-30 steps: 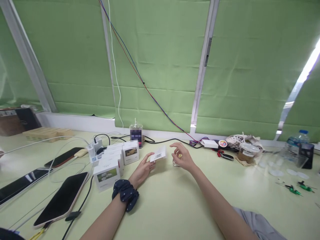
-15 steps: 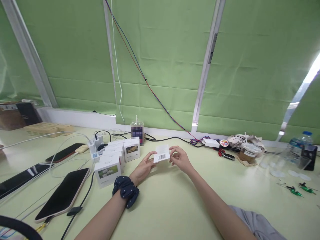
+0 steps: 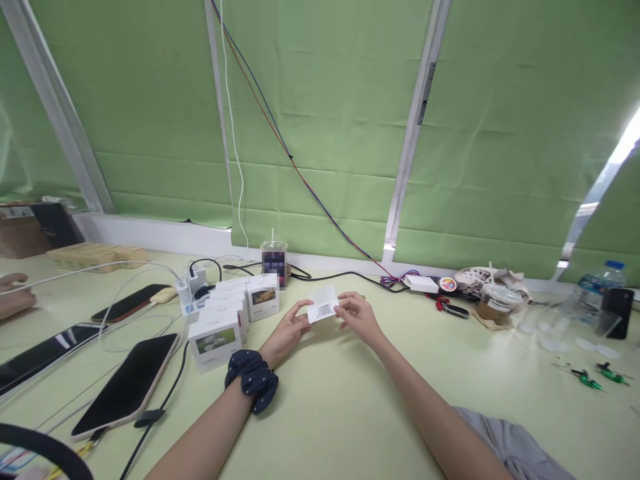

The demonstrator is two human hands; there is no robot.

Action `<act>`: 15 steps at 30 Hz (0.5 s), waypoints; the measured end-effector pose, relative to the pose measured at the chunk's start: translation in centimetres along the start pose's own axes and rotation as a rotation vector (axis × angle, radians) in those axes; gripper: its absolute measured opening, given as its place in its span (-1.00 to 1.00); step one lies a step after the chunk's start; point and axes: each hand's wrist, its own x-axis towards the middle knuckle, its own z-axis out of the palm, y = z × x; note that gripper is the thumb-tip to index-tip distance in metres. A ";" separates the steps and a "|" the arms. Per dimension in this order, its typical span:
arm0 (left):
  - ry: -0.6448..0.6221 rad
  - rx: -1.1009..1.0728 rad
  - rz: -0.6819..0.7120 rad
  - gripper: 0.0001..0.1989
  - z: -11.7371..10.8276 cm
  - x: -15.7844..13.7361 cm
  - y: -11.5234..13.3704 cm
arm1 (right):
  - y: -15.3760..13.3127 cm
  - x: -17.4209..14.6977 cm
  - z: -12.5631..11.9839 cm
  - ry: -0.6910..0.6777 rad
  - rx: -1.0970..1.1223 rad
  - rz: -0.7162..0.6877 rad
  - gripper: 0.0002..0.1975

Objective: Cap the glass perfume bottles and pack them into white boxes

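Note:
A small white piece of packaging with a barcode point(image 3: 323, 311) is held up in front of me, above the table. Whether it is a box or a folded card, I cannot tell. My left hand point(image 3: 289, 333) pinches its left edge between thumb and fingers; a dark dotted scrunchie point(image 3: 251, 381) circles that wrist. At the right edge, the fingertips of my right hand point(image 3: 361, 319) close on it, near the barcode. Several white boxes with flower pictures point(image 3: 216, 347) stand in a row just left of my left hand.
Phones point(image 3: 127, 383), chargers point(image 3: 185, 293) and cables spread over the left side. A lidded drink cup point(image 3: 274, 260) stands at the back. Right are a brown cup point(image 3: 495, 305), a water bottle point(image 3: 613, 273) and green-handled tools point(image 3: 590, 380). Another person's hand point(image 3: 15, 297) shows far left.
My right fingertips have shifted left onto the packaging's edge, and it has tilted slightly. Another person's hand has come further into view at the far left.

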 end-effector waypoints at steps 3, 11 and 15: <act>-0.003 -0.031 -0.016 -0.53 0.0 0.0 0.0 | 0.3 0.0 0.0 0.016 -0.021 0.001 -0.63; 0.001 -0.066 -0.055 -0.45 -0.1 0.1 0.1 | 0.6 0.0 0.0 0.062 -0.148 -0.051 -0.61; -0.018 -0.061 -0.062 -0.46 -0.2 0.2 0.1 | 0.4 -0.1 0.0 0.051 -0.223 -0.104 -0.66</act>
